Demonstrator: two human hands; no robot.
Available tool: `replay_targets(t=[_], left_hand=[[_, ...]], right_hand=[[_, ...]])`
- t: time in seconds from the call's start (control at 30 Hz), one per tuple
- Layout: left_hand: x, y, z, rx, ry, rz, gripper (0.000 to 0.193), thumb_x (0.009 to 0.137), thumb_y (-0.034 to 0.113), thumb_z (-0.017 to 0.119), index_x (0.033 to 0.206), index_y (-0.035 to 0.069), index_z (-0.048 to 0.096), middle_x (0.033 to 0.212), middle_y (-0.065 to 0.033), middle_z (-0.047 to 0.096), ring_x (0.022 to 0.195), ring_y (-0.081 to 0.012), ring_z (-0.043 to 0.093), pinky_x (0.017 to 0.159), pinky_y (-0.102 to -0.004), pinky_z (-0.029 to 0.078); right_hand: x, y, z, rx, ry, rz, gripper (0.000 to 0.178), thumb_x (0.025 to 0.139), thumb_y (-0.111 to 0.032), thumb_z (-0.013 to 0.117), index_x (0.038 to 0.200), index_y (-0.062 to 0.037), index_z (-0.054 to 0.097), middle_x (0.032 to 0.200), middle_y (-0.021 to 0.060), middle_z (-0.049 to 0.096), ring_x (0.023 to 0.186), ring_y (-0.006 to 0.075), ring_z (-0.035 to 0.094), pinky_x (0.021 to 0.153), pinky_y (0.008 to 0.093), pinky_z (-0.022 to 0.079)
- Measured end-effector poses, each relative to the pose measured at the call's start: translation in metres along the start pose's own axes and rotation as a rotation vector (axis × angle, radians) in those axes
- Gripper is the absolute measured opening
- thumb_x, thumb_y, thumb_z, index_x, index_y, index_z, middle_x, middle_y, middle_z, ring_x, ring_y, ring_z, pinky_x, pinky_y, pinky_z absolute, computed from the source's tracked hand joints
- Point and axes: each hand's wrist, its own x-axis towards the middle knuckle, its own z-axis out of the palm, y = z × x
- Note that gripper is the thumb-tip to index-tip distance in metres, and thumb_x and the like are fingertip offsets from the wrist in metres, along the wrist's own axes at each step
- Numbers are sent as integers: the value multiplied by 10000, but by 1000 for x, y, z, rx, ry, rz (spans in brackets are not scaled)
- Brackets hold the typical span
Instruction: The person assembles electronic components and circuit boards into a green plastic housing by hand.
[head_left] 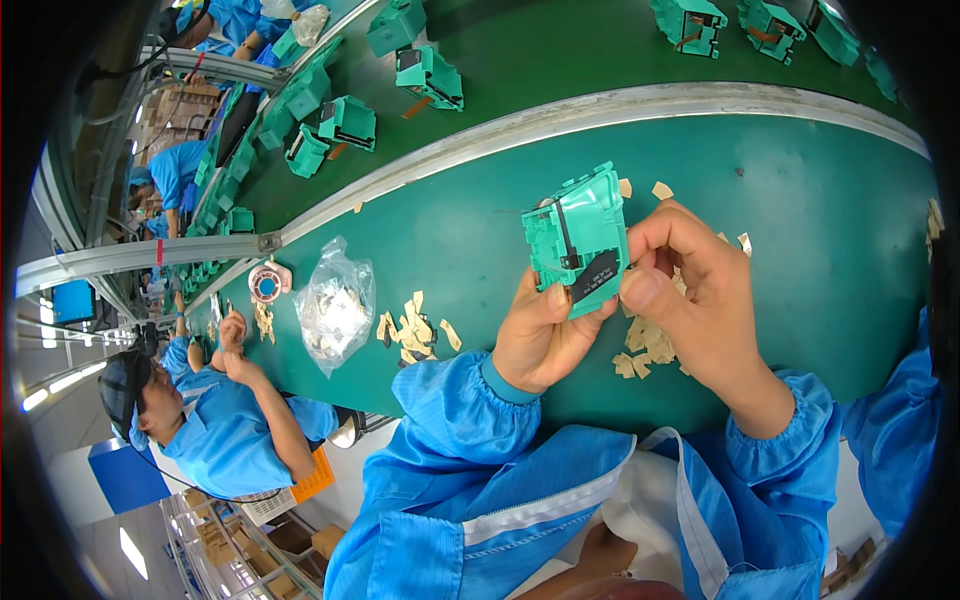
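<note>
My left hand grips a green plastic housing from below, tilted up above the table. A thin black strip runs across the housing's inside, and a black rectangular piece with pale print sits at its lower right. My right hand is at the right edge, thumb and index finger pinched together beside the black piece. What lies between those fingertips, if anything, is too small to make out. Small cream-coloured pieces are scattered on the table below and behind my right hand.
More cream pieces lie left of my arm, near a clear plastic bag and a tape roll. A metal rail separates the table from a green belt carrying several similar housings. A co-worker sits at left.
</note>
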Motion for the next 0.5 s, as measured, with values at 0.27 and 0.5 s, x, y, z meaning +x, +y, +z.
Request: replay_targets(t=[0.27, 0.5], left_hand=[[-4, -6, -3, -138, 44, -61, 490, 848, 148, 664, 1254, 2, 431, 1172, -113, 549, 1018, -204, 591, 871, -296, 541], [-6, -8, -15, -149, -3, -69, 444, 852, 127, 651, 1225, 0, 446, 1180, -113, 548, 1055, -216, 581, 877, -297, 539]], right_hand=[[4, -1, 2, 241, -5, 231, 295, 806, -266, 730, 715, -58, 542, 591, -54, 496, 527, 6, 347, 470, 196, 251], [5, 5, 1, 249, -46, 310, 280, 856, -254, 674, 717, -58, 530, 627, -42, 504, 578, 20, 386, 505, 200, 284]])
